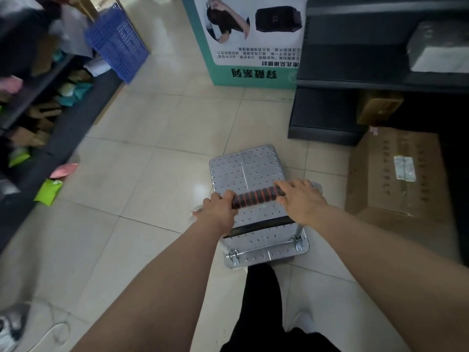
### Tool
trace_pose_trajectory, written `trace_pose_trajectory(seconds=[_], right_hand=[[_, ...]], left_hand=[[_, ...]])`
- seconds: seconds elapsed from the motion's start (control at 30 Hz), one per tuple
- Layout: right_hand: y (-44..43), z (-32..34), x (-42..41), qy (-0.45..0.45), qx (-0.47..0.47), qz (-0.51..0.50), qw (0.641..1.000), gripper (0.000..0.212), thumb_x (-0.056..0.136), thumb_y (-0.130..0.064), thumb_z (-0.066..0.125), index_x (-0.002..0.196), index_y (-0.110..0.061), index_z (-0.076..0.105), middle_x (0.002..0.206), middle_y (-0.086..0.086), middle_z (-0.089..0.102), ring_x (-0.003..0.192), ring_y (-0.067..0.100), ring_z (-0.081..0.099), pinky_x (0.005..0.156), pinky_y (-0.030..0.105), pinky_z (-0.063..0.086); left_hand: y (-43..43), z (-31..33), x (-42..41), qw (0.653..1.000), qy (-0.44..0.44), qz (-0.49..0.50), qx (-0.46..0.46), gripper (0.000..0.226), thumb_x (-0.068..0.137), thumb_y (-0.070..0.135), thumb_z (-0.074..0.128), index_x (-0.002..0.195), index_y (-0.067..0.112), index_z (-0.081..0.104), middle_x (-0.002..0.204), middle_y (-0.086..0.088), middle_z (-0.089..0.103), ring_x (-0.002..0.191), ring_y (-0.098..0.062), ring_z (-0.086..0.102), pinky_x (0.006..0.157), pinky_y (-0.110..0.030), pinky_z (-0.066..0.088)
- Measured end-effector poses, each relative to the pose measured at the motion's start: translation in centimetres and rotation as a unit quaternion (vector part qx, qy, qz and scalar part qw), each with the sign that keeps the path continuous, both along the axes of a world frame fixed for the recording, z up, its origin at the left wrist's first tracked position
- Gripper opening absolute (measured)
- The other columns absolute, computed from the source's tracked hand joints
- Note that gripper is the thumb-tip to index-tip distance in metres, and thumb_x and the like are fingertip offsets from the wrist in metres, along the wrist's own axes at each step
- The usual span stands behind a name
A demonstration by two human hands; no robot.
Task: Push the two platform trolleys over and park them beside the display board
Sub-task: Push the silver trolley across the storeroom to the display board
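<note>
A silver platform trolley [247, 168] with a studded metal deck stands on the tiled floor just ahead of me. Its handle [256, 196] has a black and red ribbed grip. My left hand [218, 212] is closed around the left end of the handle, and my right hand [300, 199] lies over the right end. The display board [253, 72], teal and white with printed pictures and text, stands on the floor further ahead, past the trolley's front. Only one trolley is in view.
A dark shelf unit [355, 72] stands right of the board, with a cardboard box [398, 171] on the floor close to the trolley's right. Left are shelves of packets [38, 118] and a blue crate [116, 41]. A shoe [10, 326] shows bottom left.
</note>
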State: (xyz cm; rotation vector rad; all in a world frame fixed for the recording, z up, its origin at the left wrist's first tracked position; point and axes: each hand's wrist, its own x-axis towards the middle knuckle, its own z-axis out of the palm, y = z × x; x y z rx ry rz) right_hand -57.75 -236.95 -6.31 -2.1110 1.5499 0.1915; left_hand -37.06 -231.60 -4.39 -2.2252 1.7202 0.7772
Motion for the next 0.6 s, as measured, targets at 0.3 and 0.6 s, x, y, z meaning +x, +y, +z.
trace_pose_trajectory(seconds=[0.3,0.6], right_hand=[[-15.2,0.0,3.9,0.050,-0.052,0.041,0.997,0.038,0.098,-0.038,0.039,0.135,-0.030,0.036,0.124,0.007,0.051,0.115,0.026,0.045,0.098,0.044,0.041],[-29.0,0.0,10.3,0.031,-0.036,0.050,0.998,0.035,0.099,-0.040,0.037,0.133,-0.030,0.037,0.125,0.008,0.051,0.115,0.027,0.043,0.096,0.045,0.042]], left_hand=[[-15.0,-0.9,4.3,1.000,0.016,-0.012,0.000,0.025,0.098,0.037,0.047,0.120,0.033,0.036,0.117,-0.007,0.046,0.106,-0.029,0.048,0.090,-0.060,0.045],[-28.6,-0.2,10.0,0.999,-0.029,0.017,-0.014,0.033,0.097,0.032,0.049,0.128,0.029,0.037,0.124,-0.010,0.045,0.116,-0.030,0.045,0.094,-0.057,0.043]])
